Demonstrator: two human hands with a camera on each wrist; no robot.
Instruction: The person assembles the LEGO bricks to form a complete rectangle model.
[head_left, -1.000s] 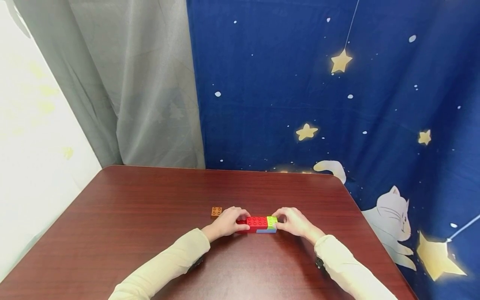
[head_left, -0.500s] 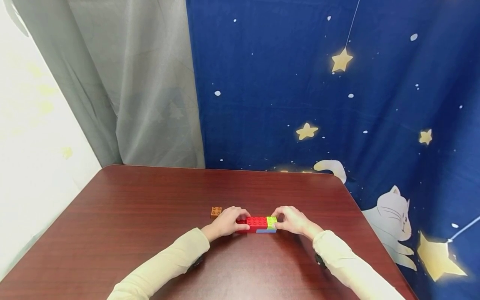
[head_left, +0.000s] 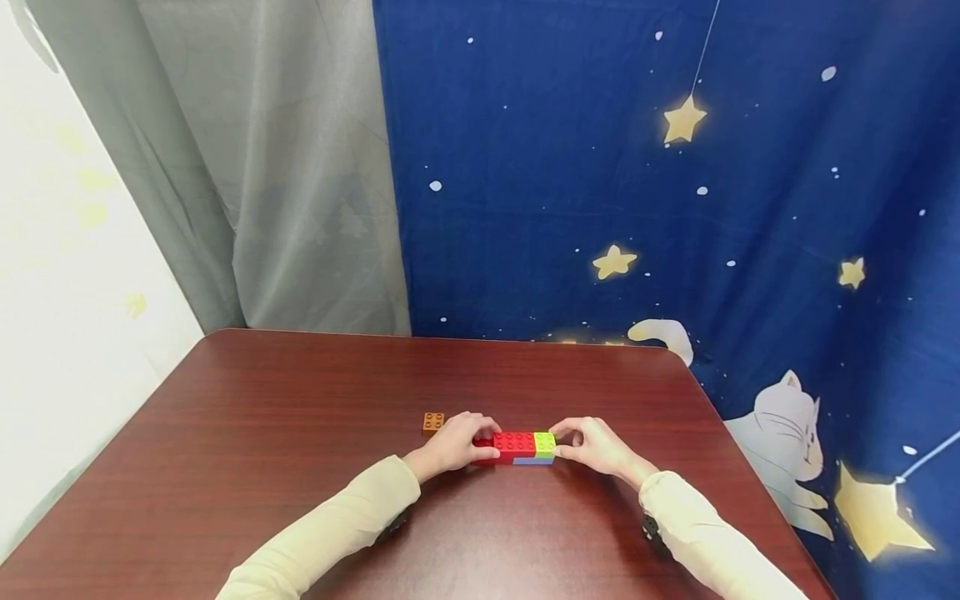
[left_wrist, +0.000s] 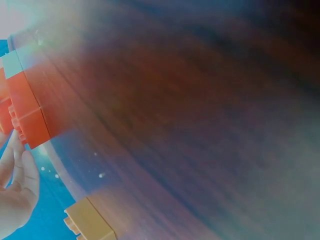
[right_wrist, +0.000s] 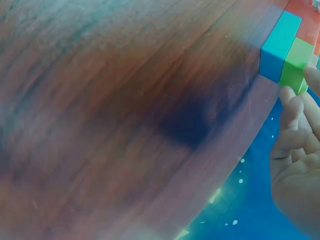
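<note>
On the table, a short row of joined toy building bricks lies between both hands. On its upper layer sit a red brick [head_left: 514, 442] and a lime green brick [head_left: 544, 444], with a blue brick [head_left: 533, 461] underneath at the right end. My left hand [head_left: 452, 443] grips the red left end, thumb in front and fingers behind, covering part of it. My right hand [head_left: 596, 443] is at the green end, its fingertips right at the green brick's outer edge with thumb and forefinger apart. In the right wrist view, fingertips [right_wrist: 288, 94] show close under the green brick.
An orange-brown brick [head_left: 433, 422] with studs up stands just left of my left hand, partly hidden by it. The dark red wooden table [head_left: 300, 400] ends at a grey curtain [head_left: 322, 208] and a blue star-patterned curtain [head_left: 525, 167].
My right hand has drawn slightly to the right, its fingertips shifting from over the green brick to its edge. My left hand and the bricks stay where they were.
</note>
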